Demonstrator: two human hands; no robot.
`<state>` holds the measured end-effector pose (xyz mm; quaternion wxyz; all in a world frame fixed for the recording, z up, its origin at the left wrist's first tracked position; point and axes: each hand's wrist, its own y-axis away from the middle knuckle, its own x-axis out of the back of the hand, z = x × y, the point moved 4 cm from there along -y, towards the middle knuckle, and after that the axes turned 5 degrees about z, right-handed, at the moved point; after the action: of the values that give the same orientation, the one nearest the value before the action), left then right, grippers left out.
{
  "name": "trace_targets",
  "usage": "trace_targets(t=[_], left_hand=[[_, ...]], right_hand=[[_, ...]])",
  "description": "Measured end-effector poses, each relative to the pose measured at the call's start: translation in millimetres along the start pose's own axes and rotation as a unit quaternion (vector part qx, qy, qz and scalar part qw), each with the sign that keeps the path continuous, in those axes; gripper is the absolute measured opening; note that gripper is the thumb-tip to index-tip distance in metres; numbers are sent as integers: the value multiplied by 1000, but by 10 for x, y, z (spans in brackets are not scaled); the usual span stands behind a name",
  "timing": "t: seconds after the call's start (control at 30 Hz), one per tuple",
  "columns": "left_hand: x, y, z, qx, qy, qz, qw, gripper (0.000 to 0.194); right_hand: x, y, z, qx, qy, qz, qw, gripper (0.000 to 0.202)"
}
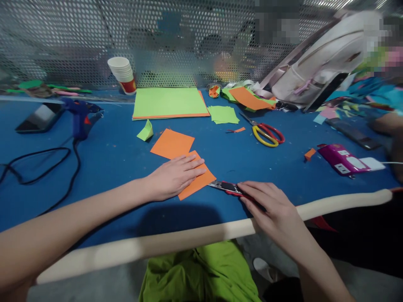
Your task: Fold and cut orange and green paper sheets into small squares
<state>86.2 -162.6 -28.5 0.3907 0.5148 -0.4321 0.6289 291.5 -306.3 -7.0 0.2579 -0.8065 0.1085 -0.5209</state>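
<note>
My left hand point(179, 176) lies flat on a folded-looking piece of orange paper point(201, 178), its fingers stretched out. In my right hand point(273, 205) is a red and black utility knife point(231, 187), its metal tip at the right corner of that paper. A second orange paper square point(173, 143) lies just beyond my left fingers. Farther left stands a small folded light-green paper point(145, 131). Scissors point(267, 133) with red and yellow handles rest beyond my right hand.
Light-green sheets point(170, 102) and small green squares point(223, 114) lie at the back. Left are a blue glue gun point(78, 117), a phone point(40, 117) and stacked paper cups point(122, 74). A purple power strip point(343, 159) lies right, near another person's arm point(388, 126). Pale padding point(151, 245) lines the table edge.
</note>
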Motion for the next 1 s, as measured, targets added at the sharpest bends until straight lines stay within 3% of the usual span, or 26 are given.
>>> trace_targets(t=[1.0], left_hand=[[13, -2, 8, -3, 31, 9, 999, 44]], right_hand=[[-45, 31, -85, 7, -26, 4, 1000, 27]])
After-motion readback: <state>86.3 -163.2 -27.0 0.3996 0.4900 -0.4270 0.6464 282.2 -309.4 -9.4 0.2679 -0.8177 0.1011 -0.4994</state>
